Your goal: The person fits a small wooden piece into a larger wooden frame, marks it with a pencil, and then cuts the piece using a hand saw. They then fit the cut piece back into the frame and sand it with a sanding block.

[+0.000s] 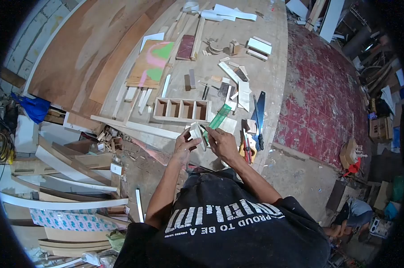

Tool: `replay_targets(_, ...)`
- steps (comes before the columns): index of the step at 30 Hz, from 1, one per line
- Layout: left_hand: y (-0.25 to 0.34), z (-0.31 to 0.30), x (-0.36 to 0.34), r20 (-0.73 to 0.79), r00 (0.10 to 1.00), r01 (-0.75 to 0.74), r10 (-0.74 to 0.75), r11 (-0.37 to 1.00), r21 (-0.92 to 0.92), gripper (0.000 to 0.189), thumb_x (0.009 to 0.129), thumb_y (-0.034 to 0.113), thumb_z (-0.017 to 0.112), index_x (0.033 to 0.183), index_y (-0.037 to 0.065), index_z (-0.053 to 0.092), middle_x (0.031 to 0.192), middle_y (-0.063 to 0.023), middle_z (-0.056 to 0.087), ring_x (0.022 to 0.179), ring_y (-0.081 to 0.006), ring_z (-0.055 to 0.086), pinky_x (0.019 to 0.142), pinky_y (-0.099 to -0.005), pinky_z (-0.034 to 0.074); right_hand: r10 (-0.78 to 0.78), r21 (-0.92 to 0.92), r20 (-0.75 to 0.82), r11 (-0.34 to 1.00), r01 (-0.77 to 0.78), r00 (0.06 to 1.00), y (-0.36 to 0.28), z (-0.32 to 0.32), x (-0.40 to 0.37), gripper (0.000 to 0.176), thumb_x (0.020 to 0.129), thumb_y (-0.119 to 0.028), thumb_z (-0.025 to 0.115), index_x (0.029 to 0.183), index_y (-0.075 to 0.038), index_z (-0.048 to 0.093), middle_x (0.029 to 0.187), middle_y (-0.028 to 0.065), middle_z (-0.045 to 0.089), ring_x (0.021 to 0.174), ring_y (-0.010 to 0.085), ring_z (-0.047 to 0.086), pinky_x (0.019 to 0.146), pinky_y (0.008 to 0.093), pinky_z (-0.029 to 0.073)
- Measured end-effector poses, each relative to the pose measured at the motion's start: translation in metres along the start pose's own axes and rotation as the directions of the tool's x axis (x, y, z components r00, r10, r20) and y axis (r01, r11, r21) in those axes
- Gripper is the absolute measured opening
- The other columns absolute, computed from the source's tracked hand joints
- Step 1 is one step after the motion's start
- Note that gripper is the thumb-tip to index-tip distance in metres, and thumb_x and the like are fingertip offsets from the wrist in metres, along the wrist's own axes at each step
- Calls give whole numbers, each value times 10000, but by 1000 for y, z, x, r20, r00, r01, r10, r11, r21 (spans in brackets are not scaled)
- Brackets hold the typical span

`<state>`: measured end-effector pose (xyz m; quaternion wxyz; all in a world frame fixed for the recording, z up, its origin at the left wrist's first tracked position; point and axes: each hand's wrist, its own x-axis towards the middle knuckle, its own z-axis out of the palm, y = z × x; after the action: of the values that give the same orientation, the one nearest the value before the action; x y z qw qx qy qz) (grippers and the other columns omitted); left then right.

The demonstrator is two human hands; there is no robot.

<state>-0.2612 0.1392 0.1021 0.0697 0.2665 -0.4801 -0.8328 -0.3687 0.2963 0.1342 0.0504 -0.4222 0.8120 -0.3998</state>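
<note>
My left hand [185, 144] grips a small white wooden piece [196, 133] at the table's near edge, thumb along its face. Close on its right, the fingers of my right hand [223, 144] are pinched together at the edge of that piece. A thin dark sliver shows at their tips, too small to name. Just beyond my right hand lies a green translucent strip [219, 117]. An open wooden box with several compartments [182, 118] sits on the table past my left hand.
On the table [264, 67] lie wood offcuts [243, 95], a painted board [151, 63] and a hand saw [259, 117]. A red-handled tool [247, 149] is right of my hands. Curved panels [76, 203] stack at left. Another person [351, 216] crouches at lower right.
</note>
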Motion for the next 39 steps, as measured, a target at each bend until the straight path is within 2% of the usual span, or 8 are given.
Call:
replay_targets(9,9,9,5,3,999,47,-47,999,-5,523,771,82,779,1258,44,593,1062,-27,666,950,-126,644,816,-296,555,-7,-211,121,977,32,993,-3,-8,-12,310,843,-136,581,1131,-46,653,841,154,632,749,344,666,642,458,539)
replay_targets(12,7,8,5,9,1000,29,-29,1000,-7,518,773,84,777,1256,46,596,1067,-22,663,952,-123,643,815,-299,559,94,-280,406,960,26,909,-1,-20,-28,301,813,-115,584,1090,-91,700,823,153,630,741,354,660,659,466,527)
replay_targets(17,9,5,9,29,999,17,-18,999,38,515,782,107,779,1257,46,587,1079,-27,657,953,-148,652,809,-320,573,126,-217,190,973,-83,974,-20,-37,-2,281,819,-88,608,1085,-55,692,827,159,625,749,365,652,659,452,527)
replay_targets(19,12,5,13,49,999,12,-15,997,70,530,779,110,780,1270,46,590,1079,-21,657,954,-132,644,820,-294,561,-2,-105,89,994,11,996,-13,-27,11,260,850,-69,580,1087,-27,676,833,165,613,751,361,648,655,445,527)
replay_targets(25,18,6,10,-44,999,16,-17,999,-38,519,783,140,788,1252,39,592,1069,-32,661,938,-145,655,774,-316,579,-47,-111,228,991,74,973,-2,-20,-15,253,812,-80,584,1048,-4,636,894,189,619,796,399,652,690,491,539)
replay_targets(27,14,2,14,-60,998,9,-16,993,-119,487,783,141,788,1221,40,603,1061,-40,664,923,-154,665,744,-322,587,43,-157,502,987,42,864,2,-29,-31,284,807,-84,580,1079,-10,621,884,187,614,809,390,650,702,485,532)
replay_targets(32,16,4,18,-56,998,29,-33,997,-69,451,781,161,792,1182,51,619,1045,-42,670,904,-148,672,709,-303,586,117,-65,159,992,-108,980,-15,-49,-25,220,839,-39,601,1046,-13,670,848,165,619,771,360,653,663,443,527)
replay_targets(39,17,5,24,-19,997,79,-79,997,-1,447,771,199,802,1164,68,634,1014,-23,680,870,-131,672,681,-284,571,8,-53,147,999,0,989,-9,-22,-24,230,823,-59,612,1041,11,634,850,173,585,754,384,630,679,474,524)
